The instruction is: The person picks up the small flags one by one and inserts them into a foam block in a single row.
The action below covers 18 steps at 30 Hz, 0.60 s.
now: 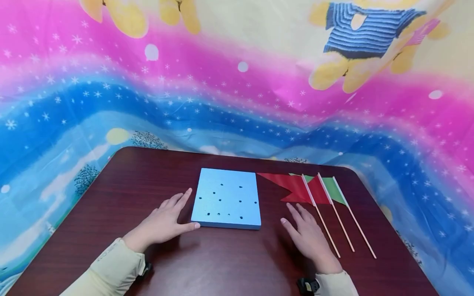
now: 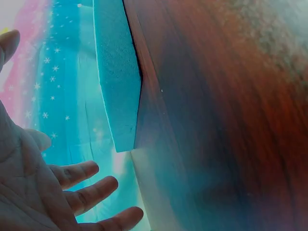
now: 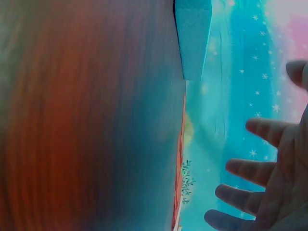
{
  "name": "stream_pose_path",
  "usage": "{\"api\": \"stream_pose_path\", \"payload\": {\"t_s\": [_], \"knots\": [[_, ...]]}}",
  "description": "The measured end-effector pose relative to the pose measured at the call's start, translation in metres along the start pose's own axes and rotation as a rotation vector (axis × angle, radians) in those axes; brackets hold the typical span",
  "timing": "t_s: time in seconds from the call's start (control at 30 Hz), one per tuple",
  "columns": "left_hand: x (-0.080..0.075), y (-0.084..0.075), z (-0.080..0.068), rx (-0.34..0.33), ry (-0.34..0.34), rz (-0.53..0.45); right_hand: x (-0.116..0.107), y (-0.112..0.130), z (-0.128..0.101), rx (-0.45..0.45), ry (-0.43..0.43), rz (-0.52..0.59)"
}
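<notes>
A flat light-blue square board with several small dark holes lies near the middle of the table. My left hand is at its left side, fingers spread and the thumb tip close to the near left corner. In the left wrist view that hand has loose fingers with nothing in them. My right hand is held between the board and the flags, fingers relaxed and free of any object. Two red flags and a green flag on thin wooden sticks lie to its right, partly overlapping.
The dark reddish-brown table has rounded far corners. A colourful cloth backdrop with snowflakes and cartoon figures hangs behind and around it. The flag sticks point toward the near right side of the table.
</notes>
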<state>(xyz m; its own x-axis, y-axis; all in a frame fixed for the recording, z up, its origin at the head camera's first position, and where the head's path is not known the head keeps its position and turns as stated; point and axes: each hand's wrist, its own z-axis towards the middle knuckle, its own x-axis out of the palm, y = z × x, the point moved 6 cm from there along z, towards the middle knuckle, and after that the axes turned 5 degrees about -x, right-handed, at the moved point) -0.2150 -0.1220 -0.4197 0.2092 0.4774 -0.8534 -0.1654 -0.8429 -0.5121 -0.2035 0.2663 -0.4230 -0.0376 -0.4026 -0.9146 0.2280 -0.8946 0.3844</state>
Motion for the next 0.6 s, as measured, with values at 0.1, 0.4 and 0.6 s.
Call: {"api": "stream_pose_path", "payload": {"t_s": [0.1,0.4,0.6], "knots": [[0.0,-0.001,0.003,0.011,-0.004,-0.001,-0.005,-0.002,0.001,-0.006,-0.058,0.002],[-0.004,-0.006,0.011,-0.009,-0.003,-0.07,-0.008,-0.015,0.002,0.071,-0.067,0.037],[-0.003,-0.007,0.016,-0.022,-0.024,-0.126,-0.008,-0.022,0.001,0.107,-0.07,0.048]]}}
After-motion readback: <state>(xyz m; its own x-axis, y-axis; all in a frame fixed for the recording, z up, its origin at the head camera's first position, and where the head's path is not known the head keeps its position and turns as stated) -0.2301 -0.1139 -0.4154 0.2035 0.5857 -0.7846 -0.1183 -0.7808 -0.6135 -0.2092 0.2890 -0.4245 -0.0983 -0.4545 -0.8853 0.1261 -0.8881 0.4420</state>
